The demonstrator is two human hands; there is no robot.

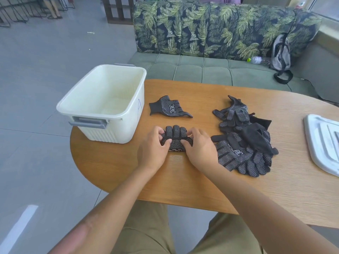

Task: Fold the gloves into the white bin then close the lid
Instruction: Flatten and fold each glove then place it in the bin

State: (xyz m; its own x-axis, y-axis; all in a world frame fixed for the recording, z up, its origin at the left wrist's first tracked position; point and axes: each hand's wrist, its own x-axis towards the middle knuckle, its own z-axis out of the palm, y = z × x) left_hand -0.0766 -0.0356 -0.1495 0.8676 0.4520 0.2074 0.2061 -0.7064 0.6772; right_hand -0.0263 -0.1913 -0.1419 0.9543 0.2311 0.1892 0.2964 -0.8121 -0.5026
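Observation:
A black dotted glove [175, 133] lies flat on the wooden table [201, 180], fingers pointing away from me. My left hand [154, 149] and my right hand [200, 147] each pinch its cuff edge, which is folded over toward the fingers. Another single glove [169, 107] rests beyond it. A heap of several black gloves [242, 138] sits to the right. The white bin [102, 103] stands open at the table's left end, and nothing shows inside it. Its white lid [324, 142] lies at the right edge.
A green sofa with a leaf-print back [220, 28] stands behind the table, holding a grey backpack [280, 52] and a plastic bottle [256, 60]. Grey tiled floor [36, 70] lies to the left. My khaki-clad legs [146, 226] are under the table's near edge.

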